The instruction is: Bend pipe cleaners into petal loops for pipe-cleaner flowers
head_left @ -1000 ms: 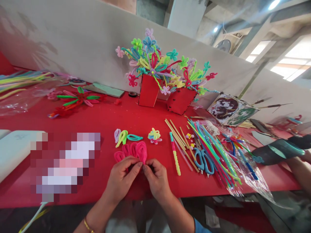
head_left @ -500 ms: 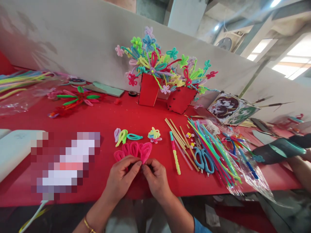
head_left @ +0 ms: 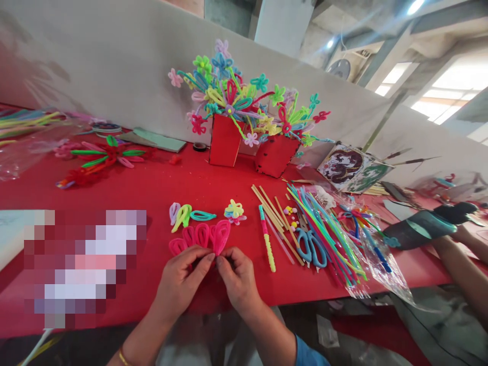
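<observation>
A row of pink pipe-cleaner loops (head_left: 202, 235) fans out above my fingertips at the front of the table. My left hand (head_left: 186, 277) pinches the base of these loops between thumb and fingers. Close against it, my right hand (head_left: 236, 274) pinches the same base from the other side. The exact grip point is partly hidden by my thumbs. Just behind lie loose lilac, green and teal loops (head_left: 203, 215) and a small pastel pipe-cleaner flower (head_left: 235, 210). To the right of my right hand is a yellow, pink and teal stick (head_left: 268, 244).
Blue-handled scissors (head_left: 311, 248), wooden sticks (head_left: 272, 208) and a bundle of pipe cleaners (head_left: 324, 229) lie right. Red vases (head_left: 225, 142) of pipe-cleaner flowers stand behind. A dark bottle (head_left: 417, 227) stands near another person's arm (head_left: 463, 269). A blurred-out object (head_left: 95, 264) lies left.
The whole view has shifted, so things appear slightly further left. Both hands keep their pinch on the pink loops, with little visible difference.
</observation>
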Tool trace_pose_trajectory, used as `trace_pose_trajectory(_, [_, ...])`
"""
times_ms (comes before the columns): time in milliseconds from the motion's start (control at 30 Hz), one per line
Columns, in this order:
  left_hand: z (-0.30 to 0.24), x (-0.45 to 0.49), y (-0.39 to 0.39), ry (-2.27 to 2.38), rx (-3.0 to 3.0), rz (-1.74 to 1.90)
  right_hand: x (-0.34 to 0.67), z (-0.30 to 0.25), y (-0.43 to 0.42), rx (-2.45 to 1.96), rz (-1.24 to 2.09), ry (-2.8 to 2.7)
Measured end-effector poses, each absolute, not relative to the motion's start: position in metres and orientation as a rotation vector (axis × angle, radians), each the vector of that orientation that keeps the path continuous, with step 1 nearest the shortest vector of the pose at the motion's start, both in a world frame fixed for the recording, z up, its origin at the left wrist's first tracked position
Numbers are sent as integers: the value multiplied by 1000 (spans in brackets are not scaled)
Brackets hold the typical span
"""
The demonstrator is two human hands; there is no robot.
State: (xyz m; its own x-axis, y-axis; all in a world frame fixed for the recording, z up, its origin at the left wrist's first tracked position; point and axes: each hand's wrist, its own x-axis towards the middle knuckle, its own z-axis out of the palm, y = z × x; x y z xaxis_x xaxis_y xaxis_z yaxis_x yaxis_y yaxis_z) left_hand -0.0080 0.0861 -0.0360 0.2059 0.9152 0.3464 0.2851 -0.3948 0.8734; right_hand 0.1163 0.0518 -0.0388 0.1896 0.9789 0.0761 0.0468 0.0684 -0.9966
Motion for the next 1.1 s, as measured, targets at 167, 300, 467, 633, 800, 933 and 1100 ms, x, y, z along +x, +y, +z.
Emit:
trace_pose_trajectory(167, [-36,-8,86,1112,1849,1206,117,-41,51,-1257,980,-1114])
trace_pose_trajectory(300, [-37,-7,86,1124,1861,1211,117,-44,51,-1223,983,-1139])
trace_pose_trajectory(467, [-39,-7,87,1136,1857,1214,117,-43,51,-1236,975,-1148])
trace_pose_trajectory(633, [-36,-7,85,1138,1867,1225,117,-43,51,-1242,971,-1148])
trace_pose_trajectory(800, [-35,-8,82,1173,1870,1277,118,-46,52,-1241,991,-1122])
trace_pose_trajectory(933, [-34,-7,81,1158,1896,1275,117,-44,51,-1230,1009,-1109])
trace_pose_trajectory(1100, [-31,-5,81,1125,1936,1263,117,-41,50,-1269,987,-1113])
